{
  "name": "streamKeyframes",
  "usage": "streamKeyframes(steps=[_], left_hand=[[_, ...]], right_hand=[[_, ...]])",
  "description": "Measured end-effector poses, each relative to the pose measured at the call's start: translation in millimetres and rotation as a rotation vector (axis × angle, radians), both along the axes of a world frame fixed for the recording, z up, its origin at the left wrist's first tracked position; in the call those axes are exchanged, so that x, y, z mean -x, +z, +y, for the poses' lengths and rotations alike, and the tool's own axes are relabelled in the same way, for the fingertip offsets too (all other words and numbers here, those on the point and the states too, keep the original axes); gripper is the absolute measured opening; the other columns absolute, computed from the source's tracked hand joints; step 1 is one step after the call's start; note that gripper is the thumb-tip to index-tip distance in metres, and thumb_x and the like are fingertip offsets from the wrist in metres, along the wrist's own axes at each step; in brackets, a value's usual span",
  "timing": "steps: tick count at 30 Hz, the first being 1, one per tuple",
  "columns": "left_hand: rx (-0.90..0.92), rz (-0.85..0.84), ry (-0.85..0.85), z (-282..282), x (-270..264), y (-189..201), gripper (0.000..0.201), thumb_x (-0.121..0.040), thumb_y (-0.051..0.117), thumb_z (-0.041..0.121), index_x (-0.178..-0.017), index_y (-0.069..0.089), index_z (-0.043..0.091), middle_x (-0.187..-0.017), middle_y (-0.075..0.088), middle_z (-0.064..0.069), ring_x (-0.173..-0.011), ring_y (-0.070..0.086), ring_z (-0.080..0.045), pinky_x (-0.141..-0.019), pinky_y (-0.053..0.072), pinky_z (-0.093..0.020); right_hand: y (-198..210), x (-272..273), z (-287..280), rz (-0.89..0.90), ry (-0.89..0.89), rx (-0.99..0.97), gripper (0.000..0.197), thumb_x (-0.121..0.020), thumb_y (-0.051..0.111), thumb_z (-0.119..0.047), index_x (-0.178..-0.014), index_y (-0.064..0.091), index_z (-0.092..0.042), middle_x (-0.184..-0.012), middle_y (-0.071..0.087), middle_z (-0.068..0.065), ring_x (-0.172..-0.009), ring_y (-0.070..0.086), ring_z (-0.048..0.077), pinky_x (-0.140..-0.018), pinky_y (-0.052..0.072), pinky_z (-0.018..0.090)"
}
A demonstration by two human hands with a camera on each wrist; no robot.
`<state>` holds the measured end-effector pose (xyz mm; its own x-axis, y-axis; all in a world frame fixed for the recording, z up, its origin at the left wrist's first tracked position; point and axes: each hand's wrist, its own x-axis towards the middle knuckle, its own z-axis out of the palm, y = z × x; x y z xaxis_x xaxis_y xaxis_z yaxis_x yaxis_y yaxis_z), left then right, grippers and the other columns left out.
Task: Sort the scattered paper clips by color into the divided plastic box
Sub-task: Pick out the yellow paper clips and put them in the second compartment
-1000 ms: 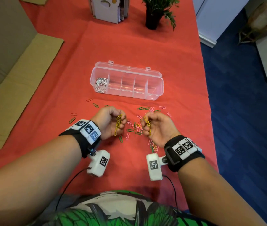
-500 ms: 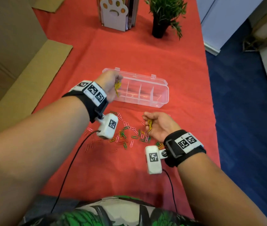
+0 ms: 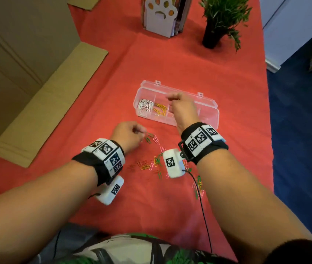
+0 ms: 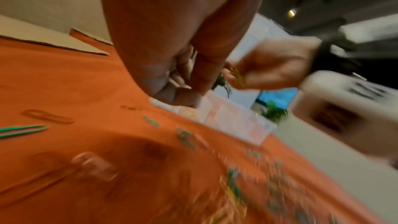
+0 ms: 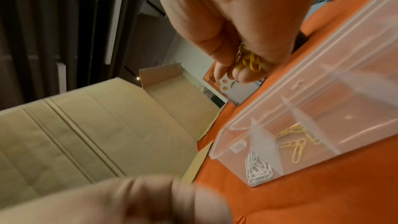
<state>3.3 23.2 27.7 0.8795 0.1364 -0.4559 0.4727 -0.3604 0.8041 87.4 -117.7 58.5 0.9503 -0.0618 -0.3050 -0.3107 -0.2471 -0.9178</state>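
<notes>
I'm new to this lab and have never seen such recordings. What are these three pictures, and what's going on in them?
There is no machine here: a person wears three cameras, one on the head and one on each wrist. The head view looks down at a red tablecloth with a clear divided box and loose clips. White clips fill the box's end section and yellow clips lie in the next. The right hand holds a yellow bunch over the box. The left hand reaches toward green clips; its grip is unclear.
</notes>
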Motion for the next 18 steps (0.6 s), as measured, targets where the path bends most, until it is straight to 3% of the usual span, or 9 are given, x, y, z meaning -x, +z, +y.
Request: streamKeyframes(steps=[3, 5, 8, 9, 13, 16, 18], left_hand=[[-0.148, 0.064, -0.212, 3, 25, -6, 0.012, -0.079, 0.064, 0.007, -0.086, 0.070, 0.015, -0.066, 0.060, 0.004, -0.042, 0.050, 0.003, -0.049, 0.040, -0.010], [-0.224, 0.108, -0.331, 2, 36, -10, 0.013, -0.078, 0.067, 0.013, -0.089, 0.072, 0.016, -0.073, 0.065, 0.004, -0.047, 0.053, 0.005, -0.053, 0.038, -0.006], [-0.268, 0.107, -0.409, -2, 46, -14, 0.019, -0.076, 0.069, 0.015, -0.095, 0.072, 0.017, -0.086, 0.071, 0.000, -0.069, 0.057, -0.005, -0.056, 0.036, -0.006], [-0.286, 0.101, -0.430, -4, 48, -14, 0.020, -0.076, 0.069, 0.016, -0.096, 0.072, 0.016, -0.088, 0.072, -0.001, -0.073, 0.059, -0.008, -0.058, 0.038, -0.007], [-0.409, 0.042, -0.524, -12, 54, -19, 0.024, -0.074, 0.070, 0.020, -0.098, 0.070, 0.018, -0.094, 0.072, 0.000, -0.091, 0.065, -0.016, -0.080, 0.046, -0.022], [-0.473, 0.013, -0.556, -11, 55, -23, 0.020, -0.074, 0.069, 0.016, -0.094, 0.069, 0.017, -0.094, 0.071, -0.004, -0.093, 0.064, -0.021, -0.081, 0.049, -0.028], [-0.523, -0.001, -0.573, -10, 56, -25, 0.014, -0.075, 0.068, 0.017, -0.089, 0.068, 0.019, -0.094, 0.070, -0.004, -0.093, 0.064, -0.023, -0.079, 0.050, -0.030]], right_hand=[[0, -11, 21, -0.047, 0.151, 0.101, 0.042, -0.081, 0.040, 0.007, -0.116, 0.061, -0.006, -0.115, 0.061, 0.005, -0.102, 0.056, 0.017, -0.094, 0.046, 0.030], [3, -12, 23, -0.044, 0.226, 0.238, 0.049, -0.082, 0.036, 0.006, -0.122, 0.058, -0.010, -0.120, 0.059, 0.007, -0.099, 0.060, 0.020, -0.085, 0.046, 0.025], [8, 3, 16, -0.097, 0.275, 0.364, 0.042, -0.084, 0.037, 0.006, -0.111, 0.065, -0.010, -0.096, 0.061, 0.006, -0.067, 0.056, 0.015, -0.068, 0.041, 0.022], [10, 13, 12, -0.117, 0.311, 0.399, 0.037, -0.084, 0.039, 0.005, -0.105, 0.067, -0.008, -0.093, 0.063, 0.008, -0.067, 0.055, 0.014, -0.069, 0.040, 0.022], [-14, 69, -5, -0.052, 0.586, 0.661, 0.026, -0.085, 0.048, -0.004, -0.097, 0.071, -0.009, -0.106, 0.065, 0.012, -0.097, 0.061, 0.026, -0.084, 0.042, 0.027], [-44, 104, -10, -0.014, 0.724, 0.798, 0.024, -0.085, 0.050, -0.009, -0.099, 0.068, -0.009, -0.100, 0.059, 0.016, -0.098, 0.058, 0.033, -0.085, 0.044, 0.033], [-56, 119, -10, -0.035, 0.720, 0.850, 0.022, -0.084, 0.051, -0.012, -0.100, 0.065, -0.007, -0.098, 0.055, 0.016, -0.098, 0.055, 0.035, -0.085, 0.047, 0.039]])
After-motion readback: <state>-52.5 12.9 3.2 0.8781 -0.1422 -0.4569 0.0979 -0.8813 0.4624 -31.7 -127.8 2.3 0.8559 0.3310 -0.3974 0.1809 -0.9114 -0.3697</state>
